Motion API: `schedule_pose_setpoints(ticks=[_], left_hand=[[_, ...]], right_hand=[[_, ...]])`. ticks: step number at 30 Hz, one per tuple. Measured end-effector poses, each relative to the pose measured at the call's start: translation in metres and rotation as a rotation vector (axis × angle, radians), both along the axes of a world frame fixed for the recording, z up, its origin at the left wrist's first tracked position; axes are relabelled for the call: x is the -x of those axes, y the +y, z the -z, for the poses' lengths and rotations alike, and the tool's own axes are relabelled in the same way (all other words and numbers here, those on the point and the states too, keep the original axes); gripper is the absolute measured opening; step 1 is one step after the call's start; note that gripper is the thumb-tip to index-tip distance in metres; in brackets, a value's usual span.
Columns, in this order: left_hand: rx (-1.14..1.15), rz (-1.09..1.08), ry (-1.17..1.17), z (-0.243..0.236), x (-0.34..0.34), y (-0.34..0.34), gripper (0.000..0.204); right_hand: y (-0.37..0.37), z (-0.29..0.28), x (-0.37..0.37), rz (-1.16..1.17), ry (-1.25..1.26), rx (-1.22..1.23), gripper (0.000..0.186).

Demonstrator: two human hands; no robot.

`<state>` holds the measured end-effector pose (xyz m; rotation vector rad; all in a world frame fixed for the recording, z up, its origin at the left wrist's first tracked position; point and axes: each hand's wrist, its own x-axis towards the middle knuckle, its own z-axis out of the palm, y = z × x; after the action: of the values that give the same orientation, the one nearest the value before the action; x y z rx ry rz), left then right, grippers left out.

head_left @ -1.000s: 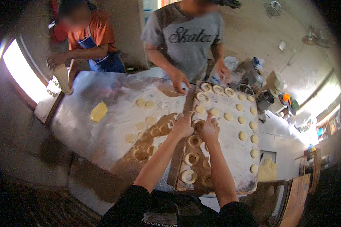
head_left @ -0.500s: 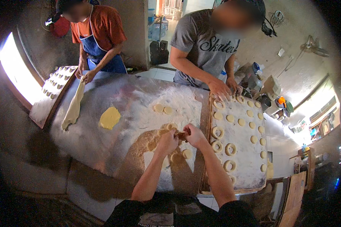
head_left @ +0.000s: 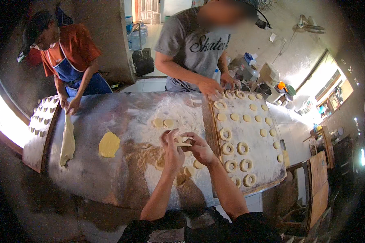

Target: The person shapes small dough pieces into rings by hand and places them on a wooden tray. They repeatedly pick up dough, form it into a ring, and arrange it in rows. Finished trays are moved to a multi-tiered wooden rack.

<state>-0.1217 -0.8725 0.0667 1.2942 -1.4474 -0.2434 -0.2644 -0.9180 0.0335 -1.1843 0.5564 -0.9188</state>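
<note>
Both my hands are raised over the floured tabletop [head_left: 123, 174], with a small piece of pale dough [head_left: 184, 144] between them. My left hand [head_left: 172, 150] grips the dough from the left, fingers bent up around it. From the other side my right hand [head_left: 201, 150] pinches the piece; its fingers partly cover it. Just beyond my hands lie two round dough discs [head_left: 163, 122] in the flour. More dough rounds [head_left: 190, 170] rest near my wrists, partly behind my forearms.
To the right is a floured board [head_left: 247, 133] with dough rings [head_left: 243, 148] and small discs; a grey-shirted co-worker's hands [head_left: 217, 87] are at its far end. A yellow flattened mass [head_left: 109, 144] lies left. Another co-worker holds a long dough strip [head_left: 67, 139] beside a second board [head_left: 37, 148].
My view has swung to the right. My fingers have opened out somewhat around the dough, which now shows as a pale flat piece. The co-worker on the left leans lower over the dough strip.
</note>
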Motion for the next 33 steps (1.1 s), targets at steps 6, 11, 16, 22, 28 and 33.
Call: schedule_pose_setpoints(ticks=[6,11,16,22,28,33], left_hand=[[-0.169,0.377,0.76,0.01,0.027,0.006,0.035],[-0.256,0.292,0.226,0.024,0.064,-0.009,0.035],[-0.321,0.455,0.799,0.027,0.127,-0.032,0.024],[-0.195,0.363,0.102,0.0,0.193,-0.052,0.016],[-0.173,0.366,0.034,-0.014,0.249,-0.072,0.025],[-0.234,0.349,0.055,0.003,0.274,-0.086,0.018]], right_hand=[[0.018,-0.035,0.019,0.253,0.572,0.277,0.051],[0.017,-0.047,0.046,0.292,0.171,-0.031,0.072],[0.008,-0.049,0.103,0.427,0.429,0.41,0.081],[-0.003,-0.054,0.177,0.518,0.046,-0.149,0.048],[-0.029,-0.04,0.237,0.365,-0.206,0.037,0.052],[-0.042,-0.027,0.278,0.335,-0.431,-0.259,0.057]])
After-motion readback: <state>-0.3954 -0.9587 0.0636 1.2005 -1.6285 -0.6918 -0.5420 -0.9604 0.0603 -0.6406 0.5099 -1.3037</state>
